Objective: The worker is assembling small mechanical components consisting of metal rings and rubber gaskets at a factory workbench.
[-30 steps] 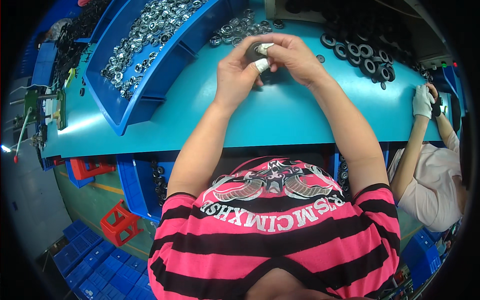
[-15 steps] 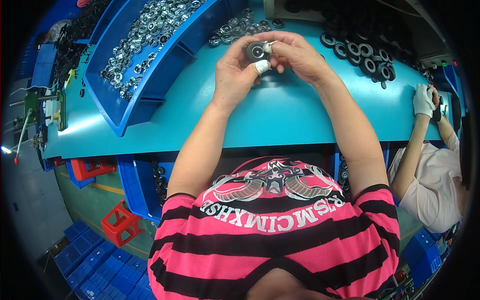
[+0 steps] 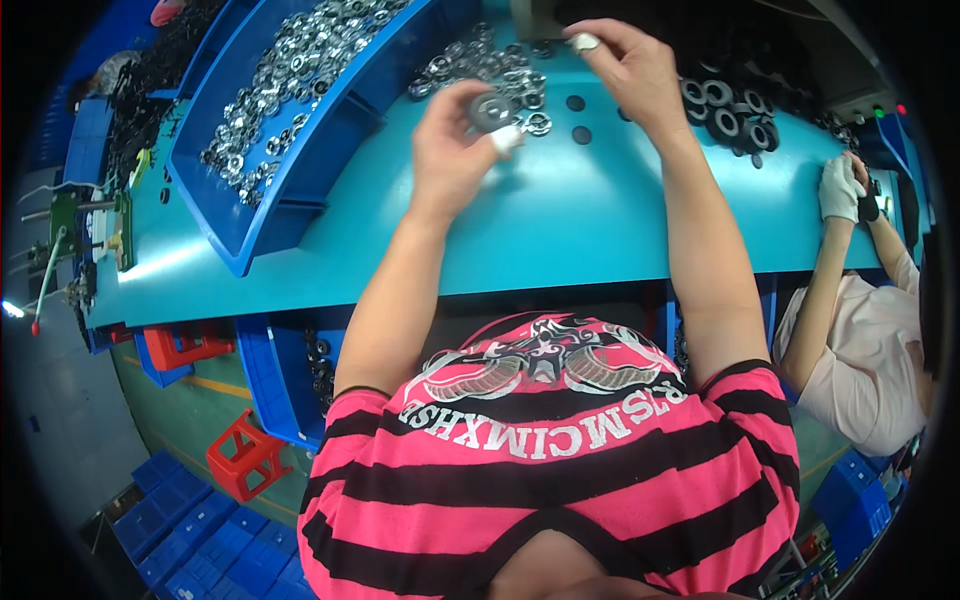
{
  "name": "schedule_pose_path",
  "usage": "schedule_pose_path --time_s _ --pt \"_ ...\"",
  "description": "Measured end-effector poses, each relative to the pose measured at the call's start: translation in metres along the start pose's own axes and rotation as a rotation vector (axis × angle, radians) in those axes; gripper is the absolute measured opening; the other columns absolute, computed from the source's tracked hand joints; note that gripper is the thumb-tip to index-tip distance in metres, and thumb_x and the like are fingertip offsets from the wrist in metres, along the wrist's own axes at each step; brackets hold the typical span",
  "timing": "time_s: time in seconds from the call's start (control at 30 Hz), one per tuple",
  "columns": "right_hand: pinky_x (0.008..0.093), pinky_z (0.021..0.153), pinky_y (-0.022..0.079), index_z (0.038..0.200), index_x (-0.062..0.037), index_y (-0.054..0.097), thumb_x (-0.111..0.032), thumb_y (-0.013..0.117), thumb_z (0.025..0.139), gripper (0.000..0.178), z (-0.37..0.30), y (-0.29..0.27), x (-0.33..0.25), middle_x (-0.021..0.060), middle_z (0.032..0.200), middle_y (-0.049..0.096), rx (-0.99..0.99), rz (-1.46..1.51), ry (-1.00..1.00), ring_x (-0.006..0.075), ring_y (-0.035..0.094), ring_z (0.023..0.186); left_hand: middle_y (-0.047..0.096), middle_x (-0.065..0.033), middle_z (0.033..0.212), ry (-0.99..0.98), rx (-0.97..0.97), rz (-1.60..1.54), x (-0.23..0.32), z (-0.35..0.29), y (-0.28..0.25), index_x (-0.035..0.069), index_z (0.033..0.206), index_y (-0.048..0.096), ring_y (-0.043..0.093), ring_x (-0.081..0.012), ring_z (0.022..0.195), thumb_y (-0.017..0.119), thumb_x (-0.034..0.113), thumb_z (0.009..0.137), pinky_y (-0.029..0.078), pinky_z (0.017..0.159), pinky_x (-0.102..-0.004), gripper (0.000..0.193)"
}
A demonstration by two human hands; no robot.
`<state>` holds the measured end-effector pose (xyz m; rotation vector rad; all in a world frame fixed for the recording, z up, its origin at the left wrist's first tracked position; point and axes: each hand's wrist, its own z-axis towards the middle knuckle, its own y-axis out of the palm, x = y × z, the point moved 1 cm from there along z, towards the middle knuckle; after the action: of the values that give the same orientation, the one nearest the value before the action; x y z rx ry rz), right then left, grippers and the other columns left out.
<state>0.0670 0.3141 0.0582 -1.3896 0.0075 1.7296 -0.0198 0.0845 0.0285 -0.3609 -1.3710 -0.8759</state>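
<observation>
A small dark wheel (image 3: 489,111) is gripped between the thumb and fingers of my left hand (image 3: 446,150), above the teal table. White tape wraps that thumb. Farther right and higher, my right hand (image 3: 640,80) has its thumb and forefinger close together in a pinch, with white wrapping at the thumb tip. Whatever is between those fingertips, if anything, is too small to make out. Shiny clear-and-silver wheel hubs (image 3: 530,90) lie heaped just beyond my left hand. Between my hands, two small black discs (image 3: 581,135) rest on the table.
A blue bin (image 3: 285,215) of shiny hubs stands at the left. Black tyre rings (image 3: 728,125) are piled at the right. A co-worker's gloved hand (image 3: 840,190) is at the far right. A green metal fixture (image 3: 62,225) sits at the table's left end.
My hands have parted. The left hand has drawn slightly left and down with the wheel; the right has let go of it and moved up and right, uncovering hubs and discs.
</observation>
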Motion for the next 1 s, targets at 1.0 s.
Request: schedule_pose_path --time_s 1.0 --pt "0.0452 0.099 0.041 0.11 -0.0171 0.073 -0.021 0.074 0.078 0.032 0.016 -0.016 0.048 0.0011 0.097 0.072 0.214 -0.857 -0.116 0.0246 0.062 0.104 0.071 -0.0083 0.089 0.113 -0.187 0.701 0.051 -0.023 0.007 0.002 0.116 0.07 0.068 -0.0185 0.078 0.06 0.01 0.098 0.054 0.068 -0.029 0.022"
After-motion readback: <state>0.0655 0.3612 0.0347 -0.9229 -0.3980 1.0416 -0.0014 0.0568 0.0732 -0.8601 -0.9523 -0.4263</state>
